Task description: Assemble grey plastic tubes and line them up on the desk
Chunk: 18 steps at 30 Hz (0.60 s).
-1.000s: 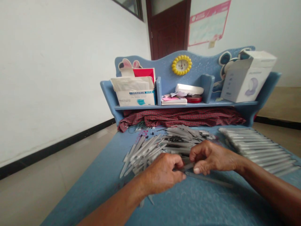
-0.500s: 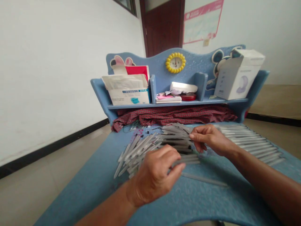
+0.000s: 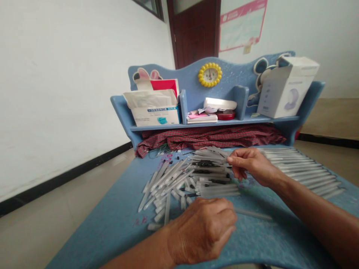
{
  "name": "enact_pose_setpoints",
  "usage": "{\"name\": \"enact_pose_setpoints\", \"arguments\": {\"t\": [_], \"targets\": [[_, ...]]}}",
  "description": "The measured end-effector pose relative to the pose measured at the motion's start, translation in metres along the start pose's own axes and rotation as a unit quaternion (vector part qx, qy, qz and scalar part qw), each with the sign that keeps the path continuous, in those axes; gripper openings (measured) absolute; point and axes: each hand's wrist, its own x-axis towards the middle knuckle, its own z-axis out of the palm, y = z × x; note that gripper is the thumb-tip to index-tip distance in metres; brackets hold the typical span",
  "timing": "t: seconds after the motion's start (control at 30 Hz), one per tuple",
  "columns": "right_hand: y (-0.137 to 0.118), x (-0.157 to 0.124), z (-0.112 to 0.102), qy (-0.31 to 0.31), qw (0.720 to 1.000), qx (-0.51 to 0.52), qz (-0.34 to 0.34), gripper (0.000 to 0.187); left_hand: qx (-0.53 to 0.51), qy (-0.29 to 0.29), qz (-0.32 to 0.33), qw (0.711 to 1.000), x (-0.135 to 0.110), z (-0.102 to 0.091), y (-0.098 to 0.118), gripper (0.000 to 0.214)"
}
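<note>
Lying on the table (image 3: 106,213): pen heap (image 3: 179,179), pen row (image 3: 303,170) at right — left hand (image 3: 206,228) curled before the heap, right hand (image 3: 249,164) half-curled at its edge, whether either holds one I cannot tell.

L hand (image 3: 206,228) low, fingers curled; R hand (image 3: 249,164) farther fwd, thumb nr index.

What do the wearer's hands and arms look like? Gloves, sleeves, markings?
Left hand and right hand are ungloved, with no ring, watch or bracelet visible. Left forearm and right forearm are bare as far as the frame shows: no sleeve in view. No cables or markings visible. The left hand's fingertips are hidden.
</note>
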Motion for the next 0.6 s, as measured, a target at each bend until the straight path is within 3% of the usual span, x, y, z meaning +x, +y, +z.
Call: {"name": "enact_pose_setpoints", "arguments": {"t": [0.2,0.27,0.4,0.6], "targets": [[-0.001,0.001,-0.001,0.012,1.0,0.013,-0.001,0.035,0.035,0.13,-0.172,0.976,-0.006,-0.01,-0.027,0.02],[-0.002,0.001,-0.001,0.013,1.0,0.015,0.0,0.035,0.05,0.147,-0.227,0.962,-0.008,-0.016,-0.039,0.018],[-0.002,0.001,-0.001,0.011,1.0,0.02,-0.002,0.034,0.06,0.138,-0.295,0.943,-0.013,-0.027,-0.053,0.016],[-0.001,0.0,0.001,0.004,1.0,0.019,0.006,0.033,0.056,0.052,-0.296,0.952,-0.017,-0.034,-0.058,0.016]]}}
